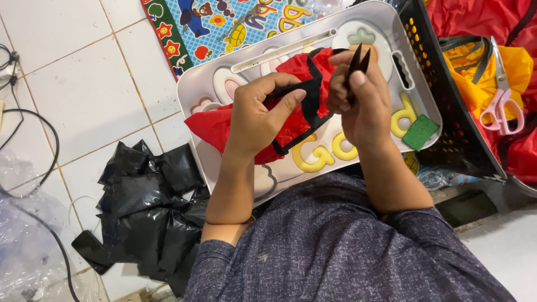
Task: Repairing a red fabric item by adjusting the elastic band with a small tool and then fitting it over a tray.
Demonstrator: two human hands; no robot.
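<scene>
Left hand: curled around a bunched piece of red fabric with black edging, thumb laid across the top, fingers wrapped under; grip closed on the cloth. Right hand: just beside the left, fist closed, pinching two black pointed strap ends that stick up above the knuckles (whether they belong to the red piece's black trim cannot be told for certain).

Nearest, below both forearms: person's dark blue speckled sleeves and shirt.

Directly under the hands: grey lap tray with raised cartoon shapes and yellow letters; the red fabric rests partly on it and hangs toward its edge on the left-hand side.

Just beyond the right wrist, on the tray: small green sponge-like square.

Below and outward of the left forearm, on the white tiled floor: crumpled black plastic bags. Further out that way: black cables and clear plastic wrap.

Outward of the right hand: black perforated plastic crate, touching the tray's edge. Beyond it, well apart from the hand: yellow fabric with black straps, pink-handled scissors lying on it, more red fabric around.

Farthest, past the tray's upper edge above the hands: colourful children's play mat with animals and letters.
</scene>
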